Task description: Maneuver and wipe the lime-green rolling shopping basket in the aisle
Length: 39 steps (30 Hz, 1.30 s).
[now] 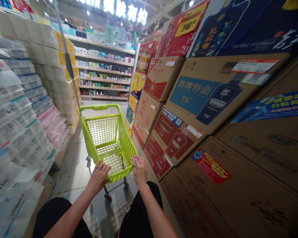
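Observation:
A lime-green plastic shopping cart [125,140] stands in front of me, its basket showing no goods inside. My left hand [99,177] grips the near rim at the left corner, fingers curled over the edge. At the near right corner, my right hand [140,170] is closed around a small crumpled pinkish cloth [135,160], which lies against the rim. Most of the cloth is hidden by the fingers. The cart's handle [96,107] is on the far side, and a grey pole [69,64] rises from its left end.
Stacked cardboard cartons [196,96] form a wall close on the right. Plastic-wrapped packs [22,115] and tall white-and-yellow bundles [54,66] line the left. Shelves of small boxes and bottles [105,69] cross the far end of the tiled aisle [75,175].

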Available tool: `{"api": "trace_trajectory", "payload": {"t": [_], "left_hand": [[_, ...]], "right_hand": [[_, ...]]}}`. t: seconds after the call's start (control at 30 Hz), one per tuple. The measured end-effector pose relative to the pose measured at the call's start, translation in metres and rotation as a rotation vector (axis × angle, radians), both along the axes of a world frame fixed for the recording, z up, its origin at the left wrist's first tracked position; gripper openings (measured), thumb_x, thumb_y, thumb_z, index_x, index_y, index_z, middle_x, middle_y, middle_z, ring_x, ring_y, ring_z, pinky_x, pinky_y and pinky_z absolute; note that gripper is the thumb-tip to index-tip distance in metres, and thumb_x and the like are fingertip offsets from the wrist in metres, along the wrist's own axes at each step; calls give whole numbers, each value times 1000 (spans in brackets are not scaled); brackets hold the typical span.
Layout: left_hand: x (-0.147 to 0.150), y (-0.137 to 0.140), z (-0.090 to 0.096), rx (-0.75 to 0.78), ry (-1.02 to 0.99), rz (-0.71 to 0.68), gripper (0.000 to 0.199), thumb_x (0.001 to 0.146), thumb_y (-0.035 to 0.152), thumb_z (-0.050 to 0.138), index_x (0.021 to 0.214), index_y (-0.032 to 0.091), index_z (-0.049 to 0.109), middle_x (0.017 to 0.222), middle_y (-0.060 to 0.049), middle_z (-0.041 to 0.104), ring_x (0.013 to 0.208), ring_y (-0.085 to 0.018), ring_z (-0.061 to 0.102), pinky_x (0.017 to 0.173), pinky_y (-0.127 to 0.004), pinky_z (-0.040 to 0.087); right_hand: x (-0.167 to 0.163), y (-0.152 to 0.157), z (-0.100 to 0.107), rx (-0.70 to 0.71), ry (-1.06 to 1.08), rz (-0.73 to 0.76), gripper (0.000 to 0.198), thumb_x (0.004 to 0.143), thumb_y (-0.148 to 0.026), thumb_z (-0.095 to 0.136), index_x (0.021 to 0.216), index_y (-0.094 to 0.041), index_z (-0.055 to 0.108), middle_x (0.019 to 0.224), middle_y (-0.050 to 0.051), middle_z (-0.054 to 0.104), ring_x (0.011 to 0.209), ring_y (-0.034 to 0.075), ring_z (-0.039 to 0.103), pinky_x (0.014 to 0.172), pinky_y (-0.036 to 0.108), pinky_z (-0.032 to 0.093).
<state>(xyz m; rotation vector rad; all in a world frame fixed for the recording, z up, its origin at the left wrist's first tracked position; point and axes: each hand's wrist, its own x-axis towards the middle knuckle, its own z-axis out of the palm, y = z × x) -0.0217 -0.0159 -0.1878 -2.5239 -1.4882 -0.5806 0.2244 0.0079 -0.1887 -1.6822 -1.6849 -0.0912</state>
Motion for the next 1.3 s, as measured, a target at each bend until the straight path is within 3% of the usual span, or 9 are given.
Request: {"api": "trace_trajectory", "payload": {"t": [0.17, 0.27, 0.43, 0.6, 0.77, 0.9, 1.07, 1.2, 1.3], "left_hand": [[8, 1, 1, 14, -24, 8, 40, 72, 35, 73, 105, 26, 51, 95, 0, 57, 102, -24, 55, 113, -53, 30], [4, -1, 7, 9, 11, 12, 41, 72, 36, 74, 104, 26, 51, 96, 0, 58, 102, -24, 55, 113, -52, 30], [-3, 0, 11, -23, 12, -52, 31, 84, 41, 62, 107, 24, 50, 98, -1, 60, 104, -23, 55, 113, -50, 28], [14, 6, 2, -14, -35, -41, 29, 90, 38, 54, 113, 22, 48, 103, -2, 62, 102, -22, 57, 111, -49, 29], [26, 2, 4, -29, -30, -36, 32, 89, 44, 53, 112, 22, 50, 100, -2, 62, 101, -22, 56, 110, -47, 30], [0, 18, 24, -60, 106, -247, 45, 83, 57, 56, 112, 23, 55, 104, -4, 62, 105, -23, 54, 105, -41, 35], [-30, 57, 38, 39, 119, -184, 40, 91, 54, 44, 114, 24, 58, 113, -5, 61, 121, -23, 47, 113, -45, 26], [-13, 69, 32, 44, 123, -129, 32, 93, 48, 43, 98, 20, 59, 100, -5, 60, 112, -23, 47, 106, -41, 32], [7, 68, 31, 51, 117, -98, 32, 92, 50, 43, 94, 21, 58, 98, -5, 58, 104, -23, 47, 97, -40, 35]], "right_hand": [[-54, -36, -9, 75, 79, 178, 34, 92, -14, 45, 113, -25, 68, 123, 10, 53, 112, 21, 49, 92, 35, 46], [-46, -39, -10, 75, 82, 298, 32, 93, -19, 48, 118, -28, 66, 124, 8, 54, 113, 19, 50, 91, 32, 48], [1, -5, -2, 14, 97, 179, 31, 92, -19, 49, 113, -29, 70, 120, 8, 56, 109, 21, 51, 85, 31, 49], [-27, -10, -3, 3, 115, 72, 32, 87, -11, 47, 100, -24, 73, 117, 10, 55, 102, 23, 50, 86, 36, 47], [-49, -36, -10, -11, 96, 284, 30, 86, -11, 51, 102, -25, 72, 117, 9, 57, 102, 23, 48, 91, 40, 44], [-29, -30, -1, -6, 155, 445, 19, 90, -18, 55, 93, -25, 72, 105, 5, 61, 106, 21, 47, 98, 40, 39], [-7, -12, 2, -8, 208, 460, 20, 90, -15, 54, 85, -22, 72, 101, 5, 58, 104, 19, 47, 95, 35, 40], [6, 3, 1, -46, 205, 443, 25, 86, -11, 50, 84, -23, 73, 104, 5, 58, 106, 19, 46, 95, 35, 39], [4, 4, 6, -101, 236, 254, 30, 83, -9, 46, 82, -23, 73, 106, 6, 59, 99, 20, 48, 93, 36, 41]]}}
